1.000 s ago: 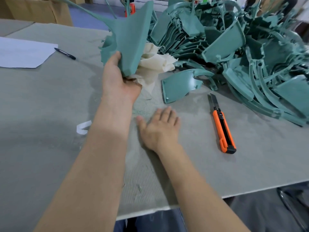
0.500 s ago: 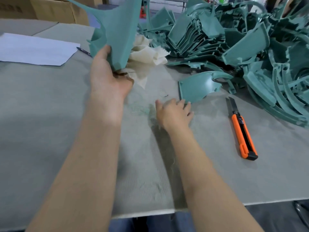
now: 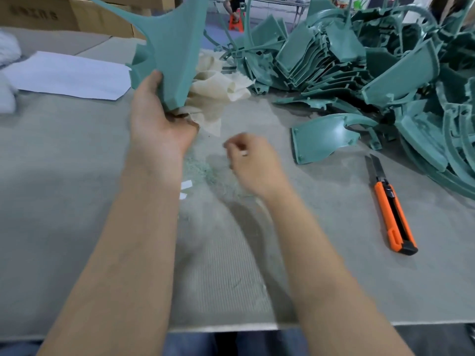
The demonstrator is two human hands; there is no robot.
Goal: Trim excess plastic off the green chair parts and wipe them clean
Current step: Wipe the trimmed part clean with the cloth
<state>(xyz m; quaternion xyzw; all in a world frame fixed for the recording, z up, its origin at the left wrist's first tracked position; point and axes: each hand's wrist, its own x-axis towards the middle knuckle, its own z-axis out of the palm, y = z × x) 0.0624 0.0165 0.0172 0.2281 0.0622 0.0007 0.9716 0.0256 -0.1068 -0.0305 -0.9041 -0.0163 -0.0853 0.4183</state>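
Left hand (image 3: 156, 122) gripped the lower end of a large flared green plastic chair part (image 3: 174, 52), thumb on its near face, part held upright above the desk (image 3: 77, 201). A crumpled beige cloth (image 3: 218, 91) was bunched under the same hand, against the part's bottom edge. Right hand (image 3: 254, 163) was just above the desk with fingers curled in; blurred, so I couldn't tell whether it pinched anything. Fine green plastic shavings (image 3: 203, 170) lay between the hands. One flat curved green part (image 3: 321, 140) lay to the right, with an orange utility knife (image 3: 393, 214) beside it, blade out. A big pile of green chair parts (image 3: 359, 68) sat at far right. White paper sheet (image 3: 69, 75) at far left. Print on the brown cardboard box (image 3: 38, 11) was unreadable.
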